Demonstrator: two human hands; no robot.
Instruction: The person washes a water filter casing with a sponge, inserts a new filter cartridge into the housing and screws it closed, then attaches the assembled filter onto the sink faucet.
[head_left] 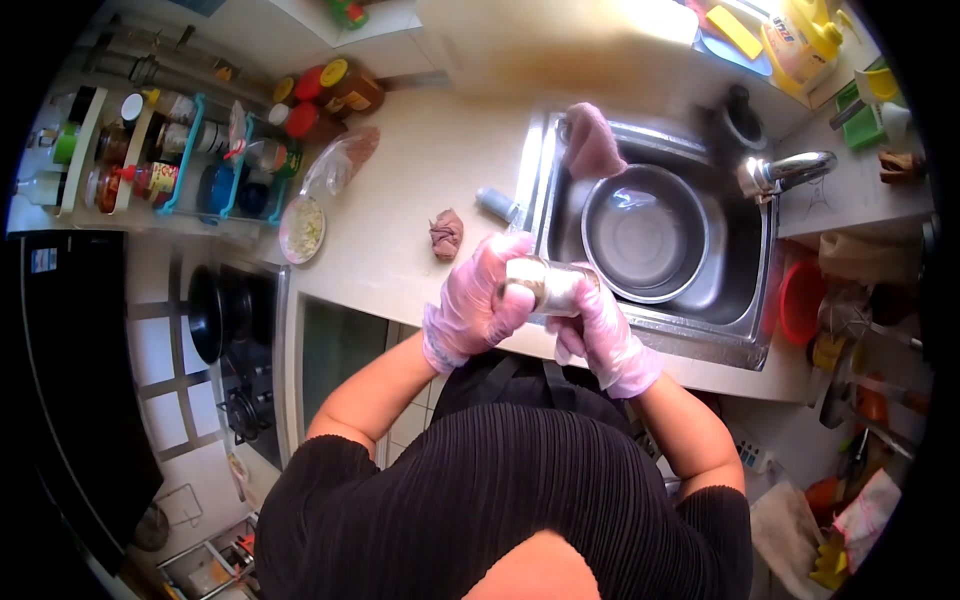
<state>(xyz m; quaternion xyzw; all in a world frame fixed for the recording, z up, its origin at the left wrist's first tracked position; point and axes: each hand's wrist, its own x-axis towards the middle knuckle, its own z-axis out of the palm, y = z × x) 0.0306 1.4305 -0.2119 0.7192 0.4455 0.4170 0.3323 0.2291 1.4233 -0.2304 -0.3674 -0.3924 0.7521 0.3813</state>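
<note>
Both gloved hands hold a shiny cylinder (563, 290) in front of the body, just short of the sink's near left corner as seen from above. The left hand (480, 298) is closed around its nine o'clock end, thumb pressed near that end; the right hand (607, 345) curls its fingers about the three o'clock end. What the cylinder contains cannot be told.

The step in hand appears to be a two-handed grip, perhaps a twist or a pull, though one still view cannot settle which. Turning it or drawing the ends apart would call for a firm right grip, the left wrist working against it.

Taking the cylinder as the centre, the sink (705, 342) opens from one to three o'clock; its raised metal rim is the nearest edge. A steel basin (640, 245) sits inside at two, the faucet (800, 172) beyond it. A grey-blue roll (497, 203) lies near at eleven and a crumpled brown bundle (446, 235) at ten. The widest room for moving is over the countertop (440, 145), past the bundle towards eleven.
</note>
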